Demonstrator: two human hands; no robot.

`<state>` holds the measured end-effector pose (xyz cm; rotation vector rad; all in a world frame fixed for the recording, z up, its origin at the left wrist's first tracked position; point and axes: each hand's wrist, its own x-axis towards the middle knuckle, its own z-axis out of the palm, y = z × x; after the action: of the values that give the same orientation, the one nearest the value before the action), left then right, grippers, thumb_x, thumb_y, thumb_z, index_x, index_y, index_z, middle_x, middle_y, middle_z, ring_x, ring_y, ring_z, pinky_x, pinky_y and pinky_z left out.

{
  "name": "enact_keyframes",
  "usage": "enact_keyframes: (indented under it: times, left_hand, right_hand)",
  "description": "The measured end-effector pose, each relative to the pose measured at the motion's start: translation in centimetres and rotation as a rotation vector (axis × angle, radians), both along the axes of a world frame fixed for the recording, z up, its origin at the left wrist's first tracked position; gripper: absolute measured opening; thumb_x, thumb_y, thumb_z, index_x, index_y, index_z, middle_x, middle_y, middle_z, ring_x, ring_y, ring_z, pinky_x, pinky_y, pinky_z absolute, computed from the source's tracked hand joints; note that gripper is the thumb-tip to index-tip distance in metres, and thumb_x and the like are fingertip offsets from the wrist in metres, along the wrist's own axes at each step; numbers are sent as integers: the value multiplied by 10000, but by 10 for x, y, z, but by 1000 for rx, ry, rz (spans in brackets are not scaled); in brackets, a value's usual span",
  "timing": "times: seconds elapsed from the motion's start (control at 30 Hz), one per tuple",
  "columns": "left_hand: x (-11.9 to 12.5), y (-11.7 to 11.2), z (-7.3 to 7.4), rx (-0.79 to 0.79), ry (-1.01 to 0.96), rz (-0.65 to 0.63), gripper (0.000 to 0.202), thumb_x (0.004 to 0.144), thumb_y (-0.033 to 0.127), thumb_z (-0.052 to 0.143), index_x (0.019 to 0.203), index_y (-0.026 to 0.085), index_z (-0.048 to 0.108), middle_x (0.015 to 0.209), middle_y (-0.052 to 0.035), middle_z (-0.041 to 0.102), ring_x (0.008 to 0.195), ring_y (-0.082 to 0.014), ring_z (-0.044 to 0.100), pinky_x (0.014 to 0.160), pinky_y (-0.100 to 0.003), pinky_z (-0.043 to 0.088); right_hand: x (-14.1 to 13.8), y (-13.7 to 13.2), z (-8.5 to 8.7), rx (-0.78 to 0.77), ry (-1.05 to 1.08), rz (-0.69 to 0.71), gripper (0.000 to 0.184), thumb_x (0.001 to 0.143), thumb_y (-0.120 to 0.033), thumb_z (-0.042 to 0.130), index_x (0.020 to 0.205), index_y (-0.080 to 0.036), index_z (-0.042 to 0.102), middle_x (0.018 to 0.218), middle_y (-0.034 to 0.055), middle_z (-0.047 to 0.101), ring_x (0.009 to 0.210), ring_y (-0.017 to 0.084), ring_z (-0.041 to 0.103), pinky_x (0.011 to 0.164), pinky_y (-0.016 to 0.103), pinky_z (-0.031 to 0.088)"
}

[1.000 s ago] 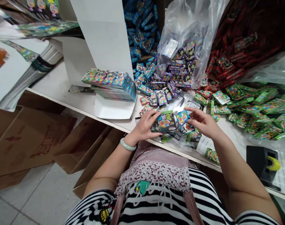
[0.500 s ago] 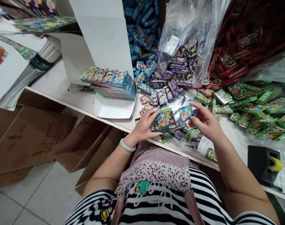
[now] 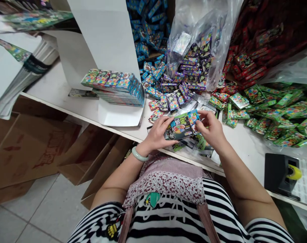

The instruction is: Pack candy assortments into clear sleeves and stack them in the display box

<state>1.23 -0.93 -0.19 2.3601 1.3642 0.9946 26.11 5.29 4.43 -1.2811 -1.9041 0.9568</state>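
White worktable (image 3: 244, 152): two packets meet

Your left hand (image 3: 157, 133) pinches the glossy green-and-black foil packet (image 3: 178, 126). Your right hand (image 3: 211, 128), closed on the small blue foil packet (image 3: 193, 117), has drawn it in until both touch between your fingertips, so they look nearly paired.

Green-and-black packet (image 3: 179, 127), blue packet (image 3: 193, 118), pale green bangle (image 3: 139, 155), black-and-white striped shirt (image 3: 173, 216), possibly yellow tape roll (image 3: 293, 172)

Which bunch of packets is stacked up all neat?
The stack on the white card; the blue heap, purple heap, red heap and green heap lie loose.
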Motion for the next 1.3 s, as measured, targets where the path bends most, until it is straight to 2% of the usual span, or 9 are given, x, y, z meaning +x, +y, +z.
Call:
enact_keyframes:
  times: [0.13, 0.27, 0.47, 0.57, 0.63, 0.7, 0.83, 1.03, 1.3]
  left_hand:
    - [5, -4, -4, 47, 27, 72, 980, 770, 621, 735, 1541, 216, 286, 1304, -159, 478, 1216, -342, 513, 1039, -537, 484]
    - [14, -13, -11, 62, 3, 156, 988, 743, 596, 764, 1518, 203, 294, 1272, -151, 482, 1186, -334, 525, 1018, -535, 497]
    - [39, -21, 1, -45, -116, 243, 991, 688, 640, 797, 1458, 218, 339, 1292, -144, 481, 1228, -345, 500, 1039, -562, 482]
    - [55, -17, 5, -163, -334, 205, 688, 842, 586, 684, 1363, 228, 412, 1266, -125, 537, 1162, -286, 563, 986, -500, 524]
    - [65, -16, 0, -265, -520, 178, 439, 951, 472, 574, 1293, 231, 439, 1191, -101, 584, 1025, -219, 624, 890, -420, 565]
    - [74, -17, -10, -370, -665, 150, 355, 970, 406, 549, 1255, 226, 440, 1113, -83, 609, 891, -170, 648, 773, -345, 577]
    - [80, -29, -28, -514, -786, 117, 427, 907, 396, 649, 1237, 218, 443, 1040, -56, 615, 803, -133, 652, 680, -267, 558]
    - [75, -43, -27, -566, -748, 45, 600, 899, 404, 668, 1416, 260, 397, 1007, -42, 607, 831, -151, 640, 778, -337, 590]
    - [75, -36, -30, -656, -811, -97, 614, 900, 378, 671, 1451, 340, 403, 1355, -90, 567, 1148, -252, 638, 961, -457, 575]
  right_hand:
    - [-1, -5, -5, 68, 7, 77, 321, 925, -421, 553, 1182, -278, 681, 1309, 114, 523, 1246, 272, 530, 947, 435, 525]
    - [1, -14, -9, -20, 7, 200, 470, 896, -456, 622, 1360, -380, 601, 1412, 73, 477, 1337, 274, 471, 1054, 482, 480]
    - [5, -15, 6, -82, 44, 192, 541, 875, -343, 636, 1411, -376, 566, 1264, 46, 650, 1152, 263, 614, 964, 457, 535]
    - [15, -5, 21, -62, 43, 156, 457, 857, -338, 662, 1314, -319, 648, 1221, 44, 695, 1056, 261, 657, 897, 426, 544]
    - [22, 1, 26, -39, -3, 165, 389, 847, -344, 677, 1233, -298, 692, 1153, 54, 714, 973, 252, 672, 802, 392, 547]
    - [27, 1, 24, -18, -61, 195, 332, 848, -339, 678, 1175, -293, 713, 1081, 62, 718, 926, 244, 670, 751, 372, 536]
    - [30, -10, 7, 17, -81, 225, 318, 834, -324, 716, 1151, -298, 705, 1027, 64, 699, 956, 243, 656, 841, 401, 528]
    - [36, -20, -12, -51, -18, 284, 194, 839, -324, 724, 1028, -280, 720, 984, 54, 681, 959, 233, 652, 882, 410, 511]
    - [40, -24, -13, -105, 1, 329, 210, 838, -326, 720, 1038, -263, 726, 1013, 58, 666, 997, 229, 634, 890, 416, 521]
